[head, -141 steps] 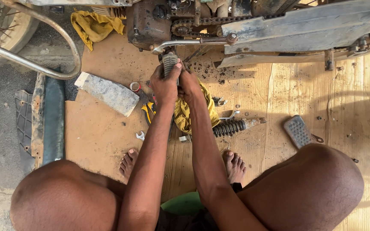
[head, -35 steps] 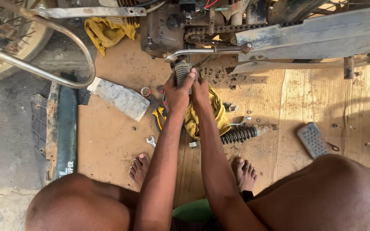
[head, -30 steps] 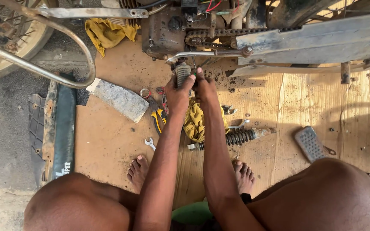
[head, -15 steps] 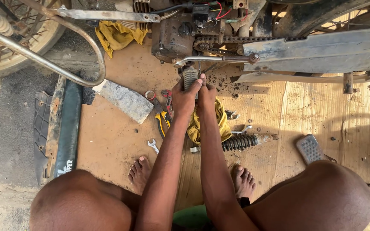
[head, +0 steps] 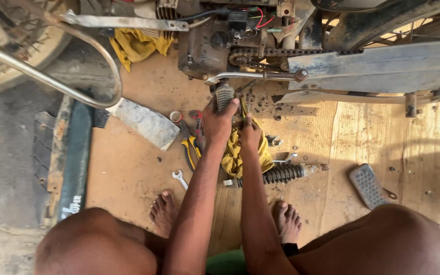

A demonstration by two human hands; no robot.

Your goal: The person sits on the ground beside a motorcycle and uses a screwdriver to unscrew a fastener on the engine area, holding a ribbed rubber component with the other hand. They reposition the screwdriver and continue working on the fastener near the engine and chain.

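Left hand: upper middle of the frame, fingers wrapped round the ribbed rubber foot peg, which hangs from a bent metal lever under the engine.
Right hand: just right of the left hand and a little lower, fingers pinching a thin green-handled tool whose tip points up beside the peg; what kind of tool it is cannot be told.
Foot peg: upper middle, just below the engine and chain, touching the left palm.
Step in hand: by the look of it, working the rubber peg on its lever, the left hand steadying it while the right applies the tool at its side.
Next move calls for: a firm hold on the peg and a careful push or twist of the tool close to the rubber, so the tip does not slip toward the left fingers.
Under the arms: a yellow rag on the cardboard floor sheet, with a coiled shock spring just right of it.
Left of the hands: pliers with yellow grips, a small spanner and a grey flat block.
Right side: a ribbed metal pedal plate, well apart from the hands.
Bottom: both bare feet and knees.
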